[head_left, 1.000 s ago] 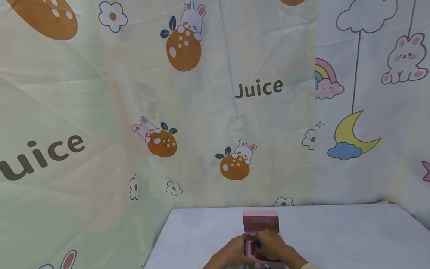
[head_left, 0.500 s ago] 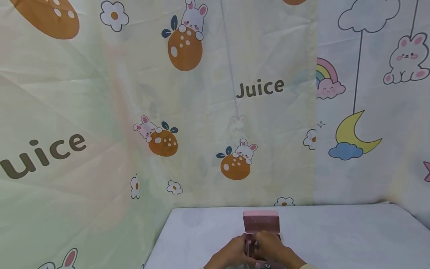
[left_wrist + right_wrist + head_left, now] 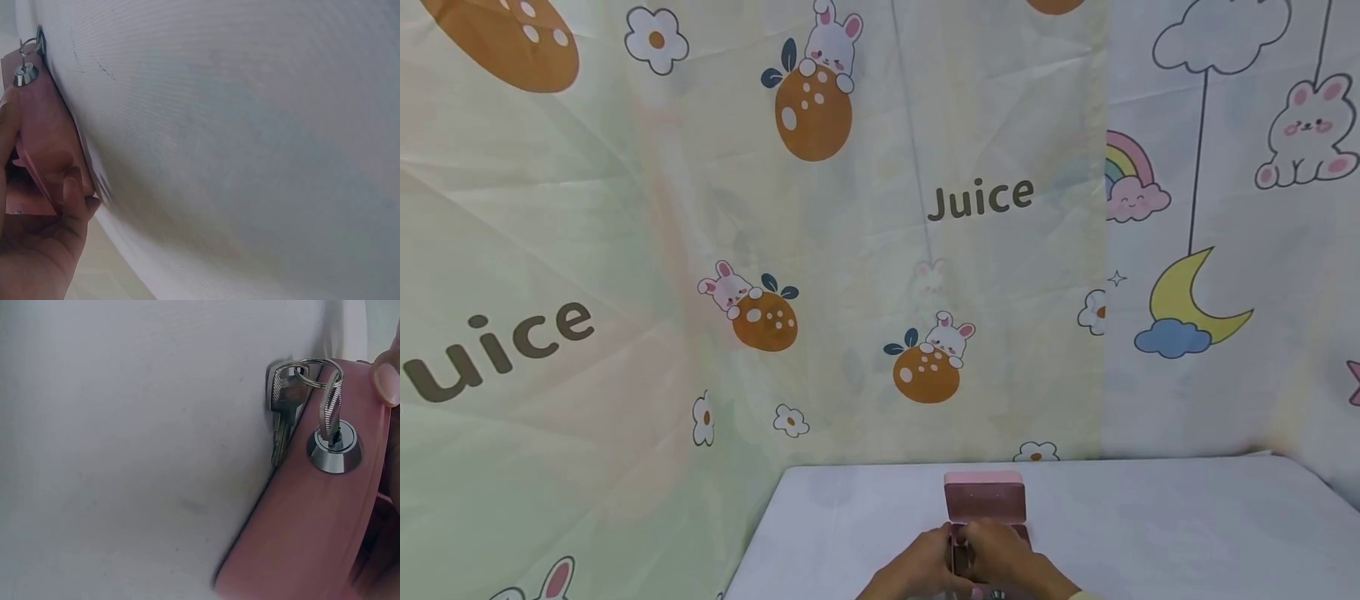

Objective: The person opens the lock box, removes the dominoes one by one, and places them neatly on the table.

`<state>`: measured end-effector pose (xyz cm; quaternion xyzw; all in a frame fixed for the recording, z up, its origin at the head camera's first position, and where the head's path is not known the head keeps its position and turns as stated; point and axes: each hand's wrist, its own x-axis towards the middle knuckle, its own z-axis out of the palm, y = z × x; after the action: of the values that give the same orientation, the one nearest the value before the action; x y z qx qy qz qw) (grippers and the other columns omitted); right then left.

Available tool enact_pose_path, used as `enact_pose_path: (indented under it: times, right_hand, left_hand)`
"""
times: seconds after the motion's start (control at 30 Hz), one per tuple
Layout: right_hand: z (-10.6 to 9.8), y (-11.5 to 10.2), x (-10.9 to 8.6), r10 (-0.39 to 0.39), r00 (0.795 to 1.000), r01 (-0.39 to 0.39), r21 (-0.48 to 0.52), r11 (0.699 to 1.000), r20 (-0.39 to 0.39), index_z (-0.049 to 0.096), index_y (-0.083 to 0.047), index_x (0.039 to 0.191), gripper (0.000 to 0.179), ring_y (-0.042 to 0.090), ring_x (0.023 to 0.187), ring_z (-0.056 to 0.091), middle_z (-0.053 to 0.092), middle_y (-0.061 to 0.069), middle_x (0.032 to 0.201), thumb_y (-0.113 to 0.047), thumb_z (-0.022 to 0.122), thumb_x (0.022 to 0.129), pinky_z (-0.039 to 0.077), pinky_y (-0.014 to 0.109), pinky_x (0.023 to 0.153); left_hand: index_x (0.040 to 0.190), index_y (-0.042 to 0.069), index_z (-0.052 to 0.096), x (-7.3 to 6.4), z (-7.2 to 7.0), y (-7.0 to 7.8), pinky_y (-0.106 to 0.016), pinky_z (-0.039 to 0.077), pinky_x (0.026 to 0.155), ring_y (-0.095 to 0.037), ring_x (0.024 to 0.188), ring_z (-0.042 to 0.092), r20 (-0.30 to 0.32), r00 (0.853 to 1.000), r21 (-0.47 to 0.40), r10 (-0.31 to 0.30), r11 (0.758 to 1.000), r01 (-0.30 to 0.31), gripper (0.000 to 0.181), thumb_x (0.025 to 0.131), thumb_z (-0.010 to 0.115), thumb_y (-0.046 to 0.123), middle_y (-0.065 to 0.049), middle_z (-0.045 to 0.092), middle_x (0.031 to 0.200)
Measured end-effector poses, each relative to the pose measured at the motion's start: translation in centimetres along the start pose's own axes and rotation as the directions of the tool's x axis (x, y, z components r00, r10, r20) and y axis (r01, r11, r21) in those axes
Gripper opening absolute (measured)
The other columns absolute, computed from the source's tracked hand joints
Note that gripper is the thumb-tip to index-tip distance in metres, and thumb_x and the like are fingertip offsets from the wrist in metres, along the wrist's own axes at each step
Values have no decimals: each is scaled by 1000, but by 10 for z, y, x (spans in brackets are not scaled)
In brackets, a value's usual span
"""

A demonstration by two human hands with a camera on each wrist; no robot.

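A small pink lock box (image 3: 300,531) sits on the white table with its lid (image 3: 985,502) raised at the back. My left hand (image 3: 921,565) grips the box's left side, and in the left wrist view its fingers (image 3: 74,190) press the outer wall at the corner. My right hand (image 3: 1003,557) reaches down into the box with bent fingers; its fingertips are hidden inside, and I cannot tell whether they hold anything. A silver lock (image 3: 335,450) on the front has a key (image 3: 330,409) in it, and a second key (image 3: 286,403) hangs from the same ring.
The white table (image 3: 1150,525) spreads to both sides of the box. Behind it and along the left hang printed curtains (image 3: 850,250) with rabbits, oranges and the word Juice.
My right hand has shifted slightly left inside the box. A dark blue bit seen by its fingers a second ago is out of sight now. My left hand keeps its grip.
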<state>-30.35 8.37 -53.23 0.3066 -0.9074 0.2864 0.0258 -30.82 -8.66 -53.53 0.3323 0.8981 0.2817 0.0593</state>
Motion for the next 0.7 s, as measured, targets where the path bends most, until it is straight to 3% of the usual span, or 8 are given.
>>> enact_pose_path:
  times: [0.27, 0.57, 0.7]
  right_hand:
    - [1, 1, 2, 25, 999, -25, 9, 1000, 28, 68, -17, 80, 7, 1, 52, 44, 51, -13, 60, -20, 74, 78, 38, 20, 48]
    - [-1, 3, 7, 13, 998, -7, -100, 995, 56, 65, -20, 76, 8, 2, 56, 42, 49, -13, 62, -20, 73, 77, 36, 22, 51]
    - [-1, 2, 7, 15, 997, -8, -102, 995, 71, 64, -19, 71, 11, 2, 54, 42, 48, -14, 59, -16, 74, 75, 36, 21, 49]
  left_hand:
    - [119, 22, 53, -1, 0, -1, -19, 46, 77, 2, 95, 54, -9, 999, -37, 31, 999, -32, 60, 71, 80, 47, 16, 59, 106]
    - [128, 15, 49, 3, -1, -3, -20, 47, 79, 3, 97, 53, 15, 1000, -16, -17, 1000, 17, 75, 67, 83, 44, 11, 61, 110]
    - [123, 14, 52, 2, -1, -1, -19, 46, 75, 3, 92, 53, 18, 1000, -12, -25, 1000, 25, 71, 67, 84, 42, 11, 61, 105]
